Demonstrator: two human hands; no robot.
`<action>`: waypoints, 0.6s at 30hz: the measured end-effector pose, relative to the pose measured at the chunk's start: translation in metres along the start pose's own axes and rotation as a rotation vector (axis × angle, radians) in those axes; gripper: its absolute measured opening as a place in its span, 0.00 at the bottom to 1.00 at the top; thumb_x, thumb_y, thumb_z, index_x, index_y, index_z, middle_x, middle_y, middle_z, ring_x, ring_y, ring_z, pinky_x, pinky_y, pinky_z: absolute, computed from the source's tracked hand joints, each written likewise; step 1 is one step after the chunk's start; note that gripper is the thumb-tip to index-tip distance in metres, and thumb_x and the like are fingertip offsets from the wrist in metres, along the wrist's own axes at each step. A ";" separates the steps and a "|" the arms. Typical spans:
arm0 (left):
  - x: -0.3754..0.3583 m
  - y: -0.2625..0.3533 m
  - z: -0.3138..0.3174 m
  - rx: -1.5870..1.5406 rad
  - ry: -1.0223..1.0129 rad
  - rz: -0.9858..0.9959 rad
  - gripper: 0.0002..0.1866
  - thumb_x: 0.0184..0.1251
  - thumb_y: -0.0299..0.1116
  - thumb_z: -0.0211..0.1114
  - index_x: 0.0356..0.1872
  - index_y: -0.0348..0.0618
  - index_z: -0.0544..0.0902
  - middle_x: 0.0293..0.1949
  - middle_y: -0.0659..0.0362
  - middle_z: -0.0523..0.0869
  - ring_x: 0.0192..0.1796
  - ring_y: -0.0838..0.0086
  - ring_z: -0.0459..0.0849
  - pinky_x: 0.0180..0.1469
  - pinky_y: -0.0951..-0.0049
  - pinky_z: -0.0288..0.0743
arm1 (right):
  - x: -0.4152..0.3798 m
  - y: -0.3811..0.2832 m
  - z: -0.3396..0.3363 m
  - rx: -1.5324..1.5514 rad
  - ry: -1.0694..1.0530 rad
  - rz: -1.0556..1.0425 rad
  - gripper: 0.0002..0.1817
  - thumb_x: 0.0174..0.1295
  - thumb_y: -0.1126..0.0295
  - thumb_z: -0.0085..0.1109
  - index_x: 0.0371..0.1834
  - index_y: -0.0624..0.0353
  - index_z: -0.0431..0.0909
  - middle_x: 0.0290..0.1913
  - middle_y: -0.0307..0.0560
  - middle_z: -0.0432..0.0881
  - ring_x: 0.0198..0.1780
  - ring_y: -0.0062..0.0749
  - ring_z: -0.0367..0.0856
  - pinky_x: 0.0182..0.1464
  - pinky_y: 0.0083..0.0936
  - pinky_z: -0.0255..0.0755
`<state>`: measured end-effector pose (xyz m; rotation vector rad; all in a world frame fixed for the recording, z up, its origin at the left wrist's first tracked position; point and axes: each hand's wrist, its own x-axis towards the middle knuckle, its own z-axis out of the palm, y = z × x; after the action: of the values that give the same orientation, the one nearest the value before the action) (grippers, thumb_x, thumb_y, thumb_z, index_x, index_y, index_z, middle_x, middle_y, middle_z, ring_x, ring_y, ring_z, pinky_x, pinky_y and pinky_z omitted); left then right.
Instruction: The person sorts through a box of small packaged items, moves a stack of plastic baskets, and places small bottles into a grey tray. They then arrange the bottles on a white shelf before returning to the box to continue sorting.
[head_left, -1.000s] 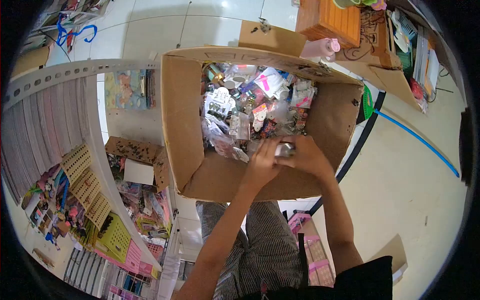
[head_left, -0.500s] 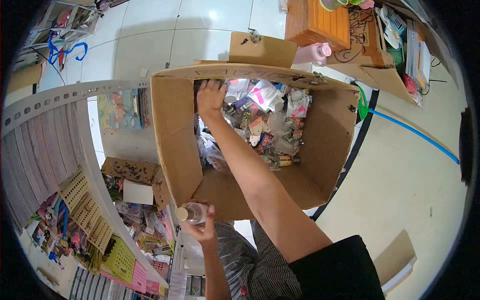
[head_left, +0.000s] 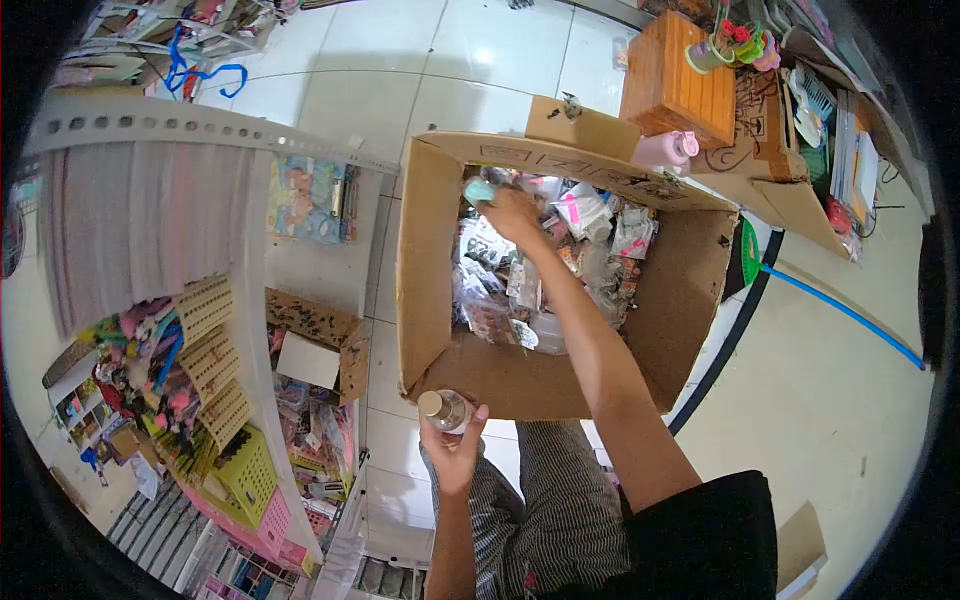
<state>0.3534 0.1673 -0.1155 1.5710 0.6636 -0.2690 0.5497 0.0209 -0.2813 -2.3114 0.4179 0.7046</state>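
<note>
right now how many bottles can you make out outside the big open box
2: a clear bottle in the left hand, by the box's near-left corner, and a pink bottle beyond its far side. Others may be hidden among the clutter.

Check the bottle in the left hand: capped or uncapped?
Capped: a tan cap sits on one end of the bottle in the left hand. How full it is, I cannot tell.

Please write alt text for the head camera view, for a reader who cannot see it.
A person's right hand reaches into a cardboard box of small packaged items, with a pale-blue object at its fingertips; the left hand holds a small capped bottle by the box's near edge.
</note>
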 end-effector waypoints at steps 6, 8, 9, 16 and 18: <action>-0.016 0.042 -0.010 -0.030 -0.079 0.044 0.16 0.48 0.22 0.66 0.38 0.39 0.70 0.31 0.62 0.75 0.33 0.81 0.74 0.37 0.82 0.69 | -0.084 0.043 -0.041 1.147 -0.043 -0.034 0.24 0.50 0.57 0.59 0.43 0.66 0.72 0.34 0.45 0.77 0.35 0.28 0.75 0.35 0.20 0.69; -0.026 0.051 -0.017 -0.108 -0.076 0.042 0.16 0.48 0.24 0.66 0.38 0.39 0.70 0.32 0.61 0.76 0.32 0.80 0.75 0.37 0.81 0.69 | -0.124 0.044 -0.061 1.283 -0.026 0.026 0.24 0.50 0.59 0.59 0.45 0.67 0.71 0.38 0.44 0.75 0.39 0.26 0.73 0.36 0.20 0.68; -0.034 0.060 -0.020 -0.124 -0.052 0.089 0.16 0.48 0.24 0.66 0.38 0.39 0.70 0.32 0.61 0.76 0.32 0.80 0.75 0.37 0.81 0.69 | -0.149 0.035 -0.080 1.283 -0.026 0.042 0.24 0.50 0.61 0.59 0.45 0.67 0.71 0.40 0.44 0.74 0.41 0.25 0.72 0.37 0.19 0.68; -0.091 0.161 -0.096 -0.512 -0.115 0.386 0.21 0.47 0.25 0.60 0.45 0.37 0.66 0.40 0.52 0.73 0.40 0.69 0.75 0.44 0.70 0.70 | -0.268 -0.085 -0.160 1.043 0.122 -0.356 0.28 0.30 0.74 0.64 0.42 0.69 0.74 0.37 0.47 0.77 0.37 0.28 0.76 0.40 0.21 0.71; -0.107 0.187 -0.132 -0.600 -0.126 0.533 0.24 0.50 0.29 0.59 0.49 0.38 0.62 0.43 0.51 0.71 0.43 0.68 0.73 0.45 0.68 0.69 | -0.298 -0.153 -0.184 0.926 -0.062 -0.547 0.27 0.29 0.73 0.66 0.39 0.68 0.74 0.34 0.47 0.78 0.34 0.27 0.77 0.39 0.20 0.70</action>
<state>0.3435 0.2717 0.1141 1.0835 0.1764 0.2161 0.4506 0.0356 0.0876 -1.4089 0.0348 0.2175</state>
